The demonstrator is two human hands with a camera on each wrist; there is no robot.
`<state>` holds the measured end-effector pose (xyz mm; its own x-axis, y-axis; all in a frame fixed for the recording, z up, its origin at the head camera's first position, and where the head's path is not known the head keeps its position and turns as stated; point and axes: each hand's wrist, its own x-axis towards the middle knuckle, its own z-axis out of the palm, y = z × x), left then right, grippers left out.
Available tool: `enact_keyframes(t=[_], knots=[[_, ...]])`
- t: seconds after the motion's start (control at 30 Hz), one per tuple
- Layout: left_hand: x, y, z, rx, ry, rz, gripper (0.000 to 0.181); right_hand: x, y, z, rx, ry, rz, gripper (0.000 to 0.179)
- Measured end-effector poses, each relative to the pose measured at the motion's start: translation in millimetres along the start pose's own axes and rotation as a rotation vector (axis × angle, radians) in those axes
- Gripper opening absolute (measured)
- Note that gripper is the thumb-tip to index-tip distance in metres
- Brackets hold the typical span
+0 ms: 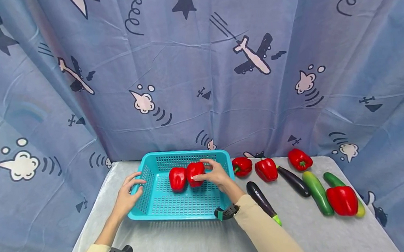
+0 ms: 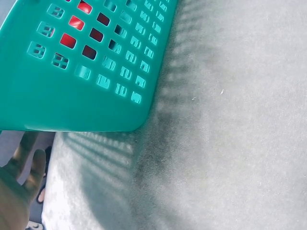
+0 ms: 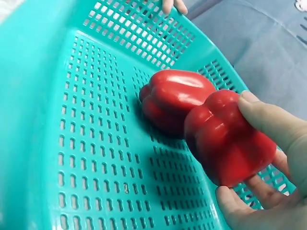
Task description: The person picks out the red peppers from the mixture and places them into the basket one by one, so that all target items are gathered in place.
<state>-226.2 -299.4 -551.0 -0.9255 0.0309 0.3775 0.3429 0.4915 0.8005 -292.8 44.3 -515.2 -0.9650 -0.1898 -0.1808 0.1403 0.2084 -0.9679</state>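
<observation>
My right hand (image 1: 214,175) grips a red bell pepper (image 3: 230,139) between thumb and fingers inside the turquoise basket (image 1: 173,216). Right beside it a second red bell pepper (image 1: 177,179) lies on the perforated floor; the two overlap in the right wrist view. At the basket's left side, my left hand (image 1: 126,196) holds the rim, its fingertips (image 3: 178,5) hooked over the edge. From the left wrist camera, only part of this hand shows below the basket's corner, and red shows through the wall's holes.
Right of the basket lie two red peppers (image 1: 242,166) (image 1: 266,170), a third pepper (image 1: 299,159) farther right, two eggplants (image 1: 263,200) (image 1: 294,181), and a cucumber (image 1: 317,194). Another red pepper (image 1: 342,201) rests across a second cucumber (image 1: 332,180). A patterned blue curtain (image 1: 183,64) hangs behind the table (image 1: 183,246).
</observation>
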Motion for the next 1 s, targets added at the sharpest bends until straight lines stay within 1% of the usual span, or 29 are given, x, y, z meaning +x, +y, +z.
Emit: enact_keyframes(t=[0.23,0.43,0.63,0.87,1.0], knots=[[-0.7,-0.4,0.6,-0.024,0.006,0.004,0.02,4.7,7.5,0.4,-0.026,0.014,0.014,0.073],[-0.3,2.2,0.4,-0.009,0.001,-0.012,0.02,9.1,11.5,2.4,-0.039,0.016,0.016,0.074],[-0.7,2.7,1.2,-0.029,0.006,-0.015,0.02,12.3,13.4,3.1,-0.054,0.022,0.03,0.072],[0.6,1.9,1.5,-0.009,-0.002,-0.024,0.019,13.4,14.6,2.8,-0.075,0.024,0.05,0.074],[1.0,0.1,1.2,-0.016,-0.001,-0.02,0.019,13.1,14.5,3.3,-0.068,0.026,0.049,0.073]])
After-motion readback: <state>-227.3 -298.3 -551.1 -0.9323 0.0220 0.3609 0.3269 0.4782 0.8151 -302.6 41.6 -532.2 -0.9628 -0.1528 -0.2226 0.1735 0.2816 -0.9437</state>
